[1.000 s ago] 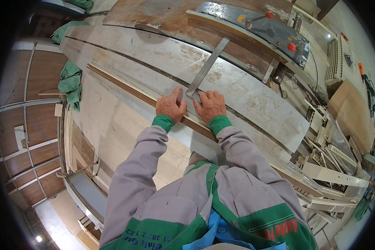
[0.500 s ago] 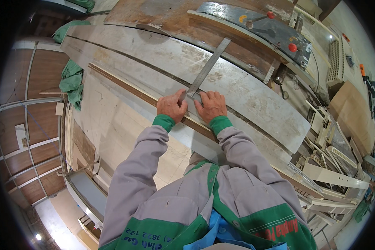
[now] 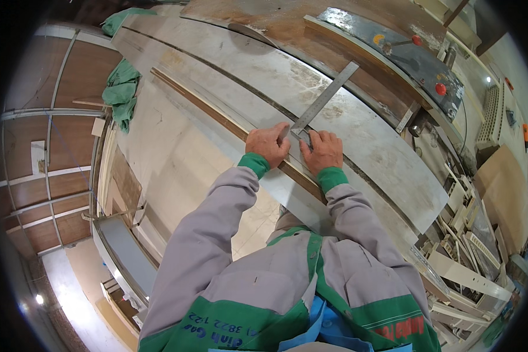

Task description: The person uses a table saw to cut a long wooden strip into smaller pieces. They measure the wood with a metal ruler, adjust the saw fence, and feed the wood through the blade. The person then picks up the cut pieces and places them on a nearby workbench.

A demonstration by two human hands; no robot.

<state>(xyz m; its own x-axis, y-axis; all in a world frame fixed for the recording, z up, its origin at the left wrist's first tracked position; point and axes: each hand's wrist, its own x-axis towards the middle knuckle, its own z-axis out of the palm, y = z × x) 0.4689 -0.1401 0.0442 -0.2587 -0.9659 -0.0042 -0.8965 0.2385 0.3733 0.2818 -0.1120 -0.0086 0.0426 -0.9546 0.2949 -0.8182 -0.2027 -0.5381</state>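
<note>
A long thin brown wooden strip [image 3: 200,104] lies along the pale panel [image 3: 358,126] on the machine table. A steel try square [image 3: 325,97] rests across the panel, its blade pointing away from me. My left hand [image 3: 267,145] presses down on the strip and the near end of the square. My right hand [image 3: 322,151] lies flat beside it, fingers on the square's stock and the strip. Whether the right hand holds a pencil is hidden.
A table saw body [image 3: 413,61] with red knobs [image 3: 440,89] sits at the far right. Green cloth [image 3: 121,91] hangs at the table's left edge. Pale wooden offcuts and frames [image 3: 469,258] are piled at the right. Brown wall panels [image 3: 47,146] stand at the left.
Both hands stay on the strip and square; they shifted only slightly. The square has not visibly moved.
</note>
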